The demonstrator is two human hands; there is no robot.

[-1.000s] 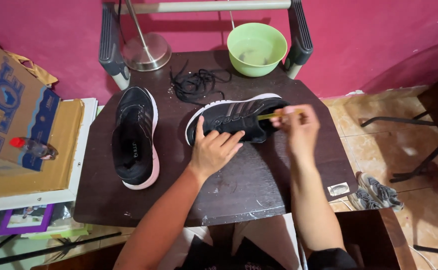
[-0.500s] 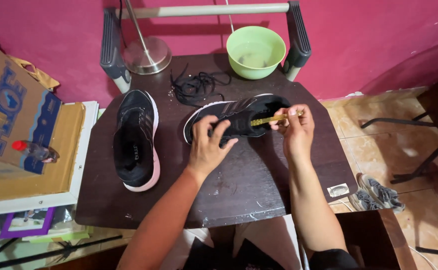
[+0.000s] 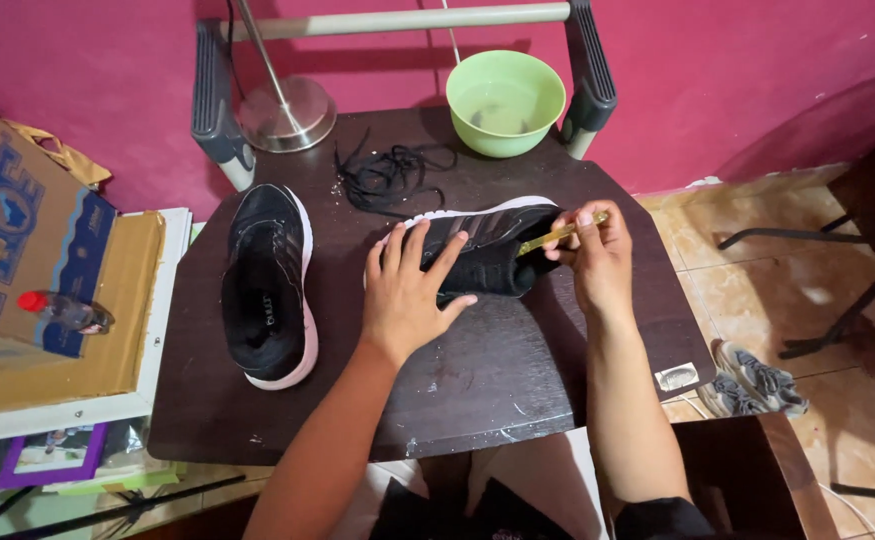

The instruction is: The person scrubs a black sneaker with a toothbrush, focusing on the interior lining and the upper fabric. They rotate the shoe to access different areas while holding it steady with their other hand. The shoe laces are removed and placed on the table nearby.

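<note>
While my left hand (image 3: pixel 412 295) lies flat with fingers spread on the black shoe (image 3: pixel 482 250) lying on its side mid-table, my right hand (image 3: pixel 592 255) pinches a thin yellow tool (image 3: pixel 555 236) against its right end. Left of it stands the other shoe (image 3: pixel 267 285); far off, loose black laces (image 3: pixel 387 175).

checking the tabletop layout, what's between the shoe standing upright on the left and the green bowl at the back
In the head view, a loose tangle of black shoelaces lies on the dark table between the upright shoe and the green bowl, touching neither.
</note>
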